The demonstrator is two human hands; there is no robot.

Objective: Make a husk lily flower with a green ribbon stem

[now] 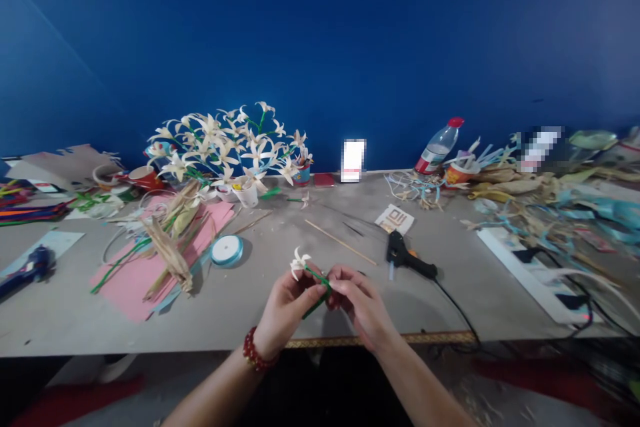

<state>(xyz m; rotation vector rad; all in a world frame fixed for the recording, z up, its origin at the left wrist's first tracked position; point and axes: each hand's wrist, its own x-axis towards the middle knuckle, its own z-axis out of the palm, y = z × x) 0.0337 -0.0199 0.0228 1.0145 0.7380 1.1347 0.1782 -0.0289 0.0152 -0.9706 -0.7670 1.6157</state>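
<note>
My left hand (287, 307), with a red bead bracelet at the wrist, pinches the green stem of a small cream paper flower (300, 261). My right hand (357, 300) is closed on the same green stem (318, 278) a little lower down. Both hands hover over the near edge of the grey table (260, 320). The flower head points up and left, just above my left fingers.
A bunch of finished cream flowers (230, 143) stands at the back left. A pink sheet (145, 273) with husk strips, a tape roll (227, 250), a thin wooden stick (340, 241), a black glue gun (407, 257) with cord, a plastic bottle (440, 145) and scattered blue and straw scraps at right.
</note>
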